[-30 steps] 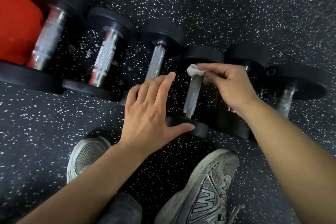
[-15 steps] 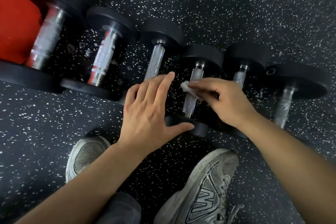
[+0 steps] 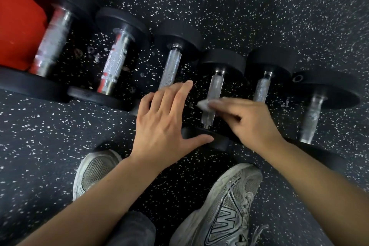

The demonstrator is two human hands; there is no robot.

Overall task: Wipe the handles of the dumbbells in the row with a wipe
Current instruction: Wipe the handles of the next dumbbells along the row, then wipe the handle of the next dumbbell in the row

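Six dumbbells lie side by side in a row on the speckled black floor [image 3: 259, 6], handles pointing away from the person crouched over them. The right hand [image 3: 251, 124] pinches a small white wipe [image 3: 203, 104] against the handle of the fourth dumbbell [image 3: 214, 90] from the left, about two thirds of the way down the knurled bar; most of the wipe is buried under the fingers, so only a crumpled corner pokes out on the left side. That hand is blurred, and I cannot make out how the thumb sits beneath the bar.

The left hand [image 3: 163, 124] lies flat and spread wide, holding nothing — its thumb rests on the near black head of that same dumbbell, while its fingers cover the lower end of the third dumbbell's handle [image 3: 171, 66] and hide that dumbbell's near head almost entirely.

Further left, the two largest dumbbells [image 3: 115, 60] show red reflections on their chrome; the leftmost is smeared by motion and partly cut off by the frame edge, next to a red object [image 3: 16, 26] whose shape I cannot identify. The fifth handle [image 3: 262, 88] disappears behind the right hand, and the sixth [image 3: 311, 116] is hazy. Two worn grey sneakers [image 3: 225, 211] sit below — the left one half hidden by the forearm.
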